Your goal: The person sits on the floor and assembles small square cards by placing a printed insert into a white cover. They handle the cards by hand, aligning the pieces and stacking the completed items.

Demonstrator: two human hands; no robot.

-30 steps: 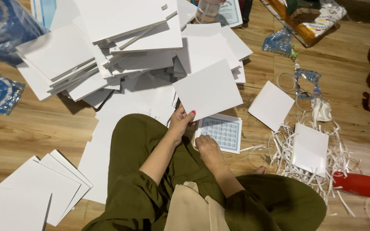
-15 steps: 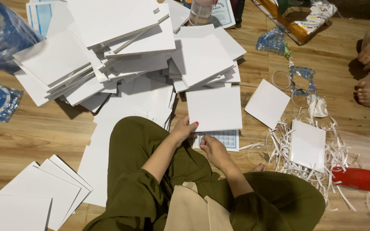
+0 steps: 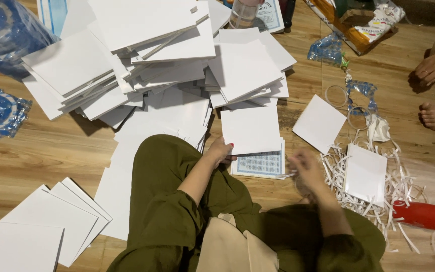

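So we've got a huge heap of white boards (image 3: pixel 142 55) spread across the wood floor (image 3: pixel 41 151), well beyond our fingertips. Closer in, one white square board (image 3: pixel 251 130) lies on a printed grid sheet (image 3: pixel 263 163), and our left hand (image 3: pixel 221 151) has its fingers curled down onto the board's near left corner. Our right hand (image 3: pixel 305 168) is blurry, just right of the sheet; it looks pinched on a thin white strip (image 3: pixel 284 176), but we can't really tell. Shredded paper strips (image 3: pixel 373 201) pile up right of those fingers, under another small white card (image 3: pixel 364 174).
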